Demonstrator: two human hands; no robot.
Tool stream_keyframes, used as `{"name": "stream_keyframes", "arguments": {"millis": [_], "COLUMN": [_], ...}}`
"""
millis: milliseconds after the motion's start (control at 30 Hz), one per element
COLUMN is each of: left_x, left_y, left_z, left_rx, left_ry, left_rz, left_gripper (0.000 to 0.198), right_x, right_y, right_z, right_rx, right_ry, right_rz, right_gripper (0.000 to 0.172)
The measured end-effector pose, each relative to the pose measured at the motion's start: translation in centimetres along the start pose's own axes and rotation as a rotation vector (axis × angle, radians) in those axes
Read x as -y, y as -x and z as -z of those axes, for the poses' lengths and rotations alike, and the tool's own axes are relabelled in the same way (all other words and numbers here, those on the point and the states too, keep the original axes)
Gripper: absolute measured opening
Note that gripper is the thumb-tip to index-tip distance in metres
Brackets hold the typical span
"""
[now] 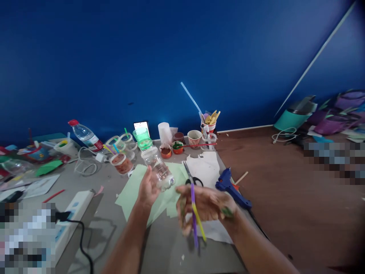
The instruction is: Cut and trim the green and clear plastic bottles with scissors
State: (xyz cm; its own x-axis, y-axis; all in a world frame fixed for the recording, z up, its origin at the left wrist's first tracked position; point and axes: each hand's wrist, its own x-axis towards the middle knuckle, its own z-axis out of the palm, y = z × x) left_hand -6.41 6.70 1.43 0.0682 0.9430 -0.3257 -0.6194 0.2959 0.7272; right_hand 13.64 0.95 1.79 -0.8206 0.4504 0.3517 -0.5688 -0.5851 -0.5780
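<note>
My left hand (148, 186) is closed around a clear plastic bottle (160, 169), which is tilted with its ribbed base toward the right. To its right, my right hand (203, 205) is turned palm partly up, with curled fingers and green smears on the skin. A purple straw (194, 224) and a yellow straw (200, 224) cross at that hand and hang downward, seemingly held by its fingers. Just beyond the fingertips lie scissors (189, 173) with black handles. Pale green paper sheets (134, 186) lie beneath the bottle, and a blue glue gun (232, 188) rests right of my right hand.
Along the blue wall stand a phone (142, 128), paint pots (165, 151), a paper cup (194, 137) and a cup of wooden sticks (210, 123). A red-capped bottle (87, 135) leans at left. A power strip (70, 222) with a black cable lies near left; white paper (203, 165) lies ahead.
</note>
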Motion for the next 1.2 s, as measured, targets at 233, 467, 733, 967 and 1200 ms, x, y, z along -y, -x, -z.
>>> {"name": "stream_keyframes", "arguments": {"millis": [233,467,733,967,1200], "left_x": [0.5,0.6,1.5,2.2,2.0], "left_y": [-0.5,-0.8,-0.7,-0.6,-0.3], "left_z": [0.2,0.5,0.2,0.5,0.1], "left_rx": [0.103,0.231,0.203,0.222,0.170], "left_ry": [0.020,0.109,0.161,0.109,0.006], "left_rz": [0.010,0.068,0.075,0.055,-0.054], "left_gripper": [0.034,0.046,0.049,0.035,0.043], "right_x": [0.5,0.4,-1.9,-1.8,-0.4], "right_y": [0.2,-1.1,-2.9,-3.0,-1.2], "right_z": [0.2,2.5,2.8,2.7,3.9], "right_rx": [-0.098,-0.963,-0.977,-1.087,-1.257], "right_ry": [0.207,0.514,0.951,0.960,1.593], "right_rz": [0.001,0.337,0.288,0.247,0.148], "right_gripper": [0.072,0.031,0.030,0.017,0.018]}}
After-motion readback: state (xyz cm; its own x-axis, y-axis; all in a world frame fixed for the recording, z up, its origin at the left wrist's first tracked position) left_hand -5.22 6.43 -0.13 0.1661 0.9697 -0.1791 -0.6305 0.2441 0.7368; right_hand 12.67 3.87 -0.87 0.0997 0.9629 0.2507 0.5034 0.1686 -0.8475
